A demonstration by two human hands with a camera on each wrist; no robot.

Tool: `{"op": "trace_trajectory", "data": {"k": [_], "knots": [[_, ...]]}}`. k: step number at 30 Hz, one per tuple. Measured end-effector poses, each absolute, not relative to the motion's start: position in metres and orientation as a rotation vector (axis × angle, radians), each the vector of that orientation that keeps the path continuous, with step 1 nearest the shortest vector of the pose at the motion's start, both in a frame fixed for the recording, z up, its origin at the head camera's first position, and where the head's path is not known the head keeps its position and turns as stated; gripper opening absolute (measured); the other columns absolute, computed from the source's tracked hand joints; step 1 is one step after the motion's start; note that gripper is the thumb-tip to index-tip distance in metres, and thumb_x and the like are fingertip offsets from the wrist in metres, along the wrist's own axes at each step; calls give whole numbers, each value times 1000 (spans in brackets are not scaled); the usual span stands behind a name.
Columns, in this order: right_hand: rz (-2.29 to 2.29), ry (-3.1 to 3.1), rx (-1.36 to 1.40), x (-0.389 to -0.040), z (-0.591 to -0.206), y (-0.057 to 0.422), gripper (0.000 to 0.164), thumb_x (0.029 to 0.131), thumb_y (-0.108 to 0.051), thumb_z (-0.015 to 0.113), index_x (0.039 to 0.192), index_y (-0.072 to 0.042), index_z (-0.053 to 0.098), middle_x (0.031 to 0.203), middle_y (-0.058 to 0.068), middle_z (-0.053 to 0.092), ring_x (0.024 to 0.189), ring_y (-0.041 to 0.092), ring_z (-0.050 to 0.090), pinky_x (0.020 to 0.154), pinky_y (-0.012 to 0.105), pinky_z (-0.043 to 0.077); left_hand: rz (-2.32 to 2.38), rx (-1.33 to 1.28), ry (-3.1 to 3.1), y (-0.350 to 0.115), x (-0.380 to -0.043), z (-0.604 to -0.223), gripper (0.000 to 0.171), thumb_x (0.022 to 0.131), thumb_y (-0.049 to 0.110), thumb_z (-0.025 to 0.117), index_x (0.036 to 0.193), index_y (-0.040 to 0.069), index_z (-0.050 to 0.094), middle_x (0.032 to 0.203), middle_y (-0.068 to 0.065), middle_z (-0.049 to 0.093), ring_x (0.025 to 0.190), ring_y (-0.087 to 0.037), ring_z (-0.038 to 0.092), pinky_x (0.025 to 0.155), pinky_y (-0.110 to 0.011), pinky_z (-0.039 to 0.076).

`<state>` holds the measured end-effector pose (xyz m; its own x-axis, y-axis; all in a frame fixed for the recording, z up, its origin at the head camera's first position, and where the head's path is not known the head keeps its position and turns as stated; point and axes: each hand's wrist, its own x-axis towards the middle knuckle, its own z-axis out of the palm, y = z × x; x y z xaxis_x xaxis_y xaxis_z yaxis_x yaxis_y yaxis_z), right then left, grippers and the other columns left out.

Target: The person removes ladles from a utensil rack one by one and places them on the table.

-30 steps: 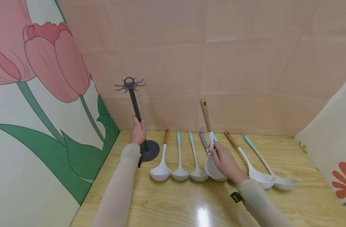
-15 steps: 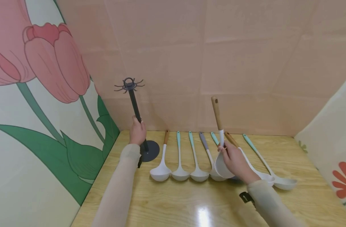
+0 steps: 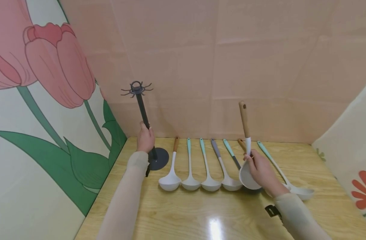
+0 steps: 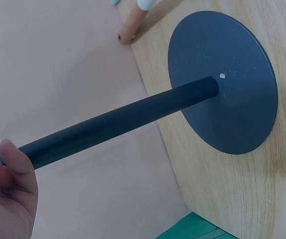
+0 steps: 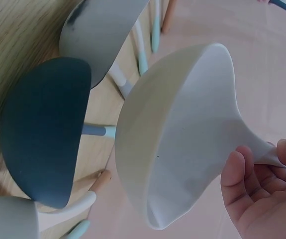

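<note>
My left hand (image 3: 145,138) grips the black pole of a utensil stand (image 3: 141,108), topped by a ring of hooks. The stand's round base (image 4: 227,84) rests on the table. My right hand (image 3: 262,170) pinches a white ladle (image 3: 244,120) by its lower neck, wooden handle pointing up. In the right wrist view, that ladle's bowl (image 5: 197,119) hangs above a dark-bowled ladle (image 5: 46,132). A brown-handled ladle (image 3: 241,144) lies partly hidden behind my right hand. At its right is a mint-handled white ladle (image 3: 274,163).
Left of the held ladle lie a brown-handled white ladle (image 3: 169,181), two mint-handled ones (image 3: 191,184) and a grey-handled one (image 3: 231,183), side by side. The wooden table (image 3: 176,216) meets a pink back wall (image 3: 183,66). Tulip-patterned wall (image 3: 8,173) stands at left.
My right hand has carried the upright white ladle rightward above the row, uncovering the grey handle and the mint handle of the dark ladle. My left hand stays on the pole.
</note>
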<state>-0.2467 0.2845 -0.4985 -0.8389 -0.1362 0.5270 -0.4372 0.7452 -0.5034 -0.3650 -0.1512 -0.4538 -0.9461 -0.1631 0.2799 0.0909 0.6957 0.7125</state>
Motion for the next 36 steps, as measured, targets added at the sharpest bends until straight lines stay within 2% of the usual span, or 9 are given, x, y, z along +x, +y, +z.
{"op": "trace_trajectory", "data": {"k": [6,14,17,28,36], "knots": [[852,-2464,432,-246,-500,293,7,101,-3,54,100,1,60,88,17,67,81,35,65,67,52,50,-1091,66,-2599,-151,-366,-454,36,109,28,32,140,9,28,93,-16,58,81,-33,59,76,-47,48],[833,-2442,426,-247,-495,312,7,99,0,55,102,5,59,88,21,66,78,40,65,66,58,50,-1090,59,-2592,-151,-367,-455,36,109,28,33,139,8,29,91,-16,58,79,-33,58,74,-47,48],[819,-2448,418,-249,-497,320,8,100,0,53,103,6,58,90,22,67,79,41,65,66,57,50,-1093,59,-2591,-152,-366,-455,36,109,28,33,139,8,29,90,-15,58,78,-33,58,74,-47,48],[737,-2515,356,-251,-497,346,9,101,-2,52,97,5,56,79,16,60,64,25,53,55,38,40,-1101,58,-2595,-152,-366,-453,36,109,27,34,139,8,29,93,-16,58,82,-33,59,77,-48,49],[703,-2591,301,-253,-502,372,14,103,-5,48,102,7,54,80,19,58,65,28,55,54,43,42,-1109,71,-2594,-151,-366,-454,35,109,27,34,139,9,28,92,-16,58,81,-33,59,78,-48,49]]}}
